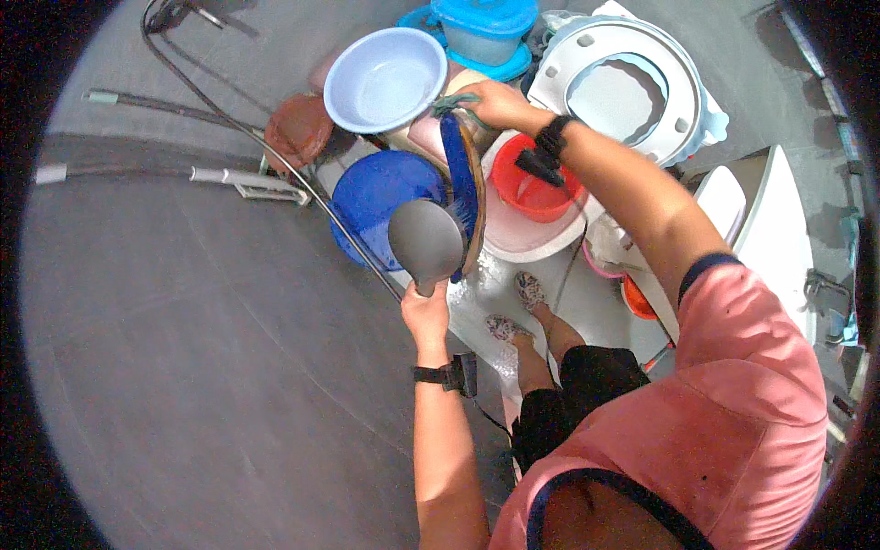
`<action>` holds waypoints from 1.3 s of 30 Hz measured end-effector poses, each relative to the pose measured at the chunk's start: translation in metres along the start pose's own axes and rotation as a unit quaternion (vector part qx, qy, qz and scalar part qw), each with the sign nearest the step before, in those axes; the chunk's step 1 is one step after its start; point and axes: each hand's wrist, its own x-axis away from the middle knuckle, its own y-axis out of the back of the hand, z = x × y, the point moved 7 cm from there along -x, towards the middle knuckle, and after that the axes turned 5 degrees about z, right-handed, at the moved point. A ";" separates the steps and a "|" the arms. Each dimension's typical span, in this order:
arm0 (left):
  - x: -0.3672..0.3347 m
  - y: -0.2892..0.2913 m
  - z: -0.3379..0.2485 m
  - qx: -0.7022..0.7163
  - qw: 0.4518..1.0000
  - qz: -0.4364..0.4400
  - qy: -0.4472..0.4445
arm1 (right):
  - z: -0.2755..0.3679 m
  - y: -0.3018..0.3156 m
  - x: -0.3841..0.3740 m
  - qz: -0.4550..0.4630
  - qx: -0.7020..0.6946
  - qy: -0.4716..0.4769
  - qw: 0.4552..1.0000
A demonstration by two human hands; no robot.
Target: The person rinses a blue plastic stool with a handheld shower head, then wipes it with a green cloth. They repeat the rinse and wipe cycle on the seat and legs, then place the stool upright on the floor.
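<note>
My left hand [426,316] is closed around the handle of a grey shower head [427,240]. Fine streaks of water show between its head and a flat blue thing with a tan-brown edge [477,197], which hangs upright on its side. My right hand [500,104] is closed on a dark green, strap-like piece [456,101] at the top of that thing. What kind of thing it is, I cannot make out. Behind the shower head stands a dark blue basin [371,206]; the head covers part of it.
A light blue basin [385,78], blue-lidded tubs [486,27] and a brown bucket [299,133] stand farther back. A red basin [532,188] sits inside a pale tub [532,243]. At right are a white toilet seat [678,69] and a white sink [775,238]. A metal hose [298,179] crosses the left.
</note>
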 end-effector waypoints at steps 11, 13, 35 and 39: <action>-0.034 -0.070 -0.031 0.083 0.984 0.146 0.060 | 0.044 -0.140 0.188 -0.133 -0.416 -0.095 0.895; -0.031 -0.074 -0.032 0.083 0.977 0.174 0.094 | 0.048 -0.129 0.180 -0.145 -0.430 -0.073 0.888; -0.033 -0.090 -0.032 0.069 0.975 0.124 0.169 | 0.000 -0.124 0.124 -0.256 -0.509 -0.111 0.814; -0.034 -0.094 -0.037 0.090 0.976 0.123 0.157 | -0.010 -0.118 0.104 -0.229 -0.633 -0.068 0.736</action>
